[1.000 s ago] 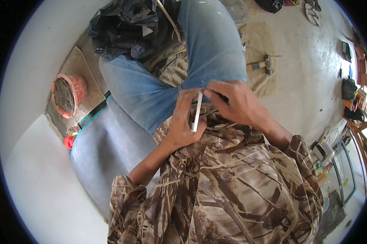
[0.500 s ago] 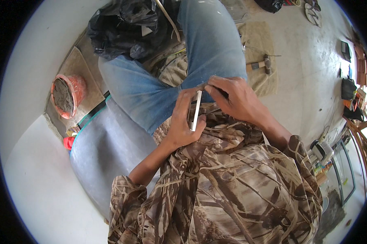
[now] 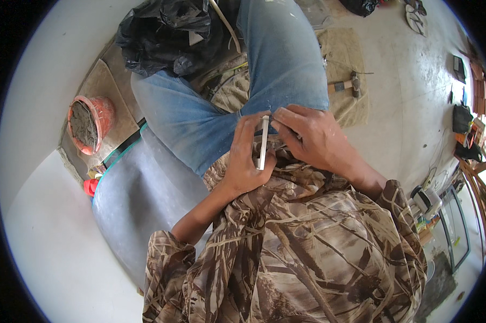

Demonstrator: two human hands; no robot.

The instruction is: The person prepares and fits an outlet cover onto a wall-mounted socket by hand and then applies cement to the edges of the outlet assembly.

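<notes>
My left hand (image 3: 245, 164) grips a thin, flat white piece (image 3: 263, 144), seen edge-on and upright above my lap. Its fingers lie along the far side and the thumb presses at the near end. By the far end of the piece is my right hand (image 3: 317, 139), its thumb and fingers drawn together in a pinch. Whatever those fingertips hold, if anything, is too small or hidden to tell. Both hands are over my blue jeans (image 3: 280, 59) and the hem of a camouflage shirt (image 3: 318, 242).
To the left stands an orange bucket (image 3: 104, 116) of grey mortar, near a grey sheet (image 3: 140, 188) with a green edge. A black plastic bag (image 3: 157, 40) lies ahead. On the right, a hammer (image 3: 355, 84) rests on a tan cloth (image 3: 351, 51). Sandals (image 3: 415, 20) lie farther off.
My right fingertips have shifted slightly toward me and right, just off the far end of the white piece. My left hand keeps its grip, with the piece turned a little more upright.
</notes>
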